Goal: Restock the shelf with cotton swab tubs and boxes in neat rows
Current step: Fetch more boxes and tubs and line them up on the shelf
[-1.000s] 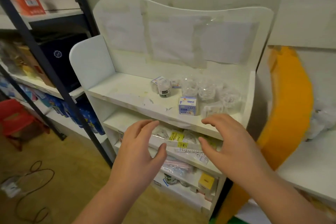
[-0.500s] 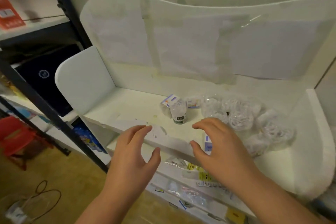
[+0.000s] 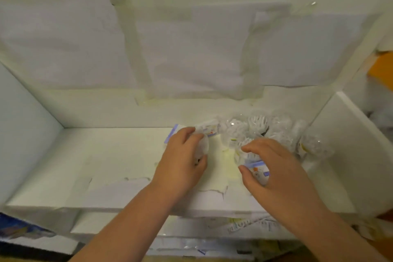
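cotton swab tubs [image 3: 258, 128] sit bunched at the back right of the white shelf [image 3: 110, 168]. left hand [image 3: 180, 161] has its fingers curled round a small tub [image 3: 202, 147], while right hand [image 3: 274, 168] hovers with curved, spread fingers over a small box [image 3: 258, 171].

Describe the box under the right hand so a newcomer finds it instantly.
Start at the white top shelf and go to its right half, where clear plastic cotton swab tubs cluster by the back wall. In front of that cluster, under the right hand, sits a small white box with blue print: printed cardboard, unlike the clear tubs.
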A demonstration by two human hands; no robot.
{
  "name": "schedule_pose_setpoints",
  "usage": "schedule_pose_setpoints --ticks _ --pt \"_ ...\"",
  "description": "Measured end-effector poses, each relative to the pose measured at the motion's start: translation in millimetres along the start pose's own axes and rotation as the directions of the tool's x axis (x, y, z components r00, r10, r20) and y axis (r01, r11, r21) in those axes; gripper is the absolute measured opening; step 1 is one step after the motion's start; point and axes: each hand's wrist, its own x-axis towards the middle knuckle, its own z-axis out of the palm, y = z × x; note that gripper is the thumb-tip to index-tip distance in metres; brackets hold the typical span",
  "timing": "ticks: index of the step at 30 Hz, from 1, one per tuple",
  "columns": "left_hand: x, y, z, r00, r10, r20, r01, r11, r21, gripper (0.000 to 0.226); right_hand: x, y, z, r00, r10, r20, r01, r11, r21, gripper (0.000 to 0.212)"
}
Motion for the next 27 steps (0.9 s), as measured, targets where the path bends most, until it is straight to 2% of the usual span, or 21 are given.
schedule_pose_setpoints --ticks 7,13,21,27 --pt "6 -9 6 0.988 0.15 0.041 -0.147 0.987 -0.069 0.051 4 -14 24 0.994 0.098 -0.054 -0.102 0.992 -0.074 0.032" --pt "-3 -15 -22 0.98 0.197 0.004 -0.195 0.971 -0.142 0.048 19 -21 37 0.991 0.125 -0.055 -0.129 0.989 -0.077 0.033" --pt "-18 -51 -83 0.982 0.042 -0.182 -0.087 0.965 -0.246 0.05 68 -34 77 0.994 -0.005 0.107 0.023 0.986 -0.165 0.042" --pt "-29 -78 -106 0.964 -0.034 -0.264 -0.036 0.966 -0.258 0.049 110 -53 109 0.939 -0.023 0.342 0.107 0.968 -0.228 0.052"
